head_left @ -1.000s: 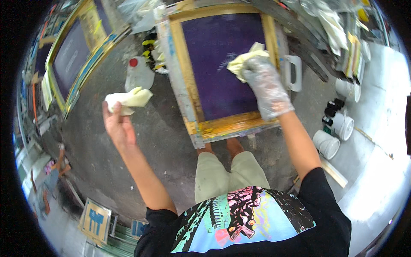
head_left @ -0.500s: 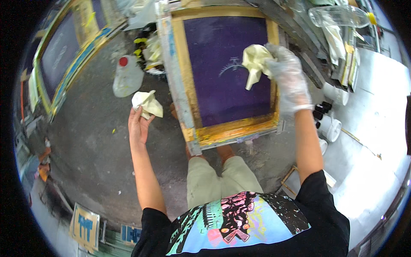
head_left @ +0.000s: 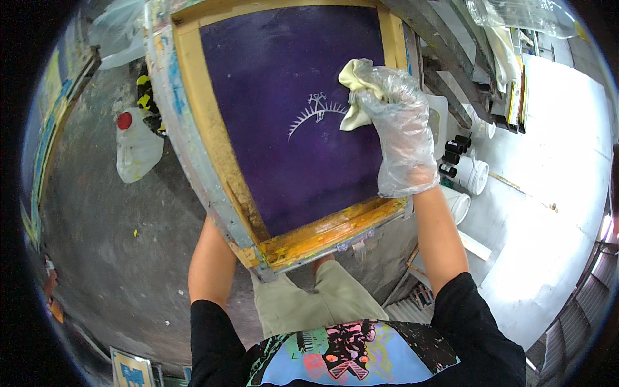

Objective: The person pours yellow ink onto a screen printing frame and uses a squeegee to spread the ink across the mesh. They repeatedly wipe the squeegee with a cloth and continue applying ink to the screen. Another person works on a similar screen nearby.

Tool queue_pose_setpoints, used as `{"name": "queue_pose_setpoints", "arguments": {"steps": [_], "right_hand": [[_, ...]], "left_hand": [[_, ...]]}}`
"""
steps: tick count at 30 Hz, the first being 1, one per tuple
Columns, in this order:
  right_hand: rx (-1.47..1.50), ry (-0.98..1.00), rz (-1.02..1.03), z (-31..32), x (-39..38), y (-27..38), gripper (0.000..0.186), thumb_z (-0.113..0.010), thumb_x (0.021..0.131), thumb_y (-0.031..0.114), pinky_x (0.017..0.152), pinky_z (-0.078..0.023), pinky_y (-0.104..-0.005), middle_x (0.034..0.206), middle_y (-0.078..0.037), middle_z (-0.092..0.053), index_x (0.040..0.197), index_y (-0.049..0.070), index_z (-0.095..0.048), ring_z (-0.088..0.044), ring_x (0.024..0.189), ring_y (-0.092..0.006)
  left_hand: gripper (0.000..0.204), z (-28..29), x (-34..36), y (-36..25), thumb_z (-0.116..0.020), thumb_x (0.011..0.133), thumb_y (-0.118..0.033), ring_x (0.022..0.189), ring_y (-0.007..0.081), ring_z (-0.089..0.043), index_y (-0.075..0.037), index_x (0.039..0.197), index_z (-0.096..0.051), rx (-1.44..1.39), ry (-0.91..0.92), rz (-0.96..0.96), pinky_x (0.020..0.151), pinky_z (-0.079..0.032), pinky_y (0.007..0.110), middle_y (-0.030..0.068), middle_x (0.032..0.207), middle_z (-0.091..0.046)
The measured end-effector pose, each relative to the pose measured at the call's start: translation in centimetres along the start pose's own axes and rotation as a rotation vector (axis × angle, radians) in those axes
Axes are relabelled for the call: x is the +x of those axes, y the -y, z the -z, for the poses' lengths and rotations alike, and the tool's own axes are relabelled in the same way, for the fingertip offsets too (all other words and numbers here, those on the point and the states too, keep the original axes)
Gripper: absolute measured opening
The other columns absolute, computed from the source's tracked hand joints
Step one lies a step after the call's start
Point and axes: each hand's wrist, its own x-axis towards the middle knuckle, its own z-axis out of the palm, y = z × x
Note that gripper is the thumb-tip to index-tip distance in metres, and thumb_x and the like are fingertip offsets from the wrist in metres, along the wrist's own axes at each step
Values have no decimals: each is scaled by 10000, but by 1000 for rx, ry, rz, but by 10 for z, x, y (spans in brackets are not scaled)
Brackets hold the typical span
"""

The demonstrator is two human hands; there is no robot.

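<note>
My right hand (head_left: 398,109), in a loose clear plastic glove, grips a crumpled cream cloth (head_left: 356,76) at the right part of a screen-printing frame (head_left: 184,122). The frame has a dark purple mesh (head_left: 284,174), taped yellow edges and ink stains along its near side. Beside the cloth, a pale curved design (head_left: 319,115) with short rays shows in the mesh. The frame tilts above my legs. My left forearm (head_left: 211,264) goes up behind the frame's left edge, which hides that hand and whatever it holds or touches.
A translucent jug (head_left: 138,151) with a red cap stands on the grey floor to the left. White tubs (head_left: 476,175) and dark small bottles (head_left: 452,157) are at the right. Metal bars (head_left: 438,45) and a clear plastic bottle (head_left: 522,16) lie at the upper right.
My left hand, which held a second cream cloth out at the left, has gone behind the frame. The frame looks nearer and further left. The right hand's cloth lies closer to the mesh.
</note>
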Motion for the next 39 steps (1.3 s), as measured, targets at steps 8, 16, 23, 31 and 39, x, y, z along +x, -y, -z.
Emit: {"name": "queue_pose_setpoints", "arguments": {"steps": [8, 16, 23, 31, 39], "right_hand": [[-410, 139, 666, -30, -44, -5, 258, -719, 810, 41, 754, -520, -383, 959, -7, -688, 1051, 132, -706, -649, 751, -190], [-572, -16, 682, -45, -1, 6, 351, -785, 797, 70, 602, -534, -353, 825, -77, -638, 1133, 107, -692, -613, 720, -237], [-67, -56, 53, -22, -6, 11, 160, -724, 916, 92, 580, -541, -340, 859, -19, -672, 1074, 118, -728, -657, 702, -159], [-705, 122, 277, 6, -24, -17, 390, -702, 824, 27, 792, -570, -342, 1165, -63, -646, 1209, 80, -670, -660, 1020, -182], [-901, 46, 510, -1, -64, -42, 327, -783, 873, 132, 692, -566, -307, 996, -37, -663, 1187, 124, -690, -670, 860, -183]], "left_hand": [[709, 4, 2, 9, -472, 1065, -498, 1401, 307, -499, 17, 1540, -367, -56, -7, 21, 1153, -420, 464, 191, 1516, -502], [727, 2, 4, 9, -468, 1060, -514, 1407, 310, -491, 20, 1542, -362, -64, -3, 40, 1160, -409, 467, 196, 1522, -493], [743, 9, 2, 12, -464, 1056, -528, 1413, 313, -483, 23, 1544, -358, -99, -3, 36, 1166, -400, 470, 200, 1528, -485], [762, 13, 0, 13, -461, 1052, -543, 1420, 317, -475, 27, 1546, -354, -111, -25, 24, 1173, -389, 473, 205, 1535, -476], [781, 13, 3, 12, -457, 1047, -559, 1426, 320, -466, 30, 1548, -349, -112, -18, 23, 1181, -378, 476, 210, 1541, -467]]}}
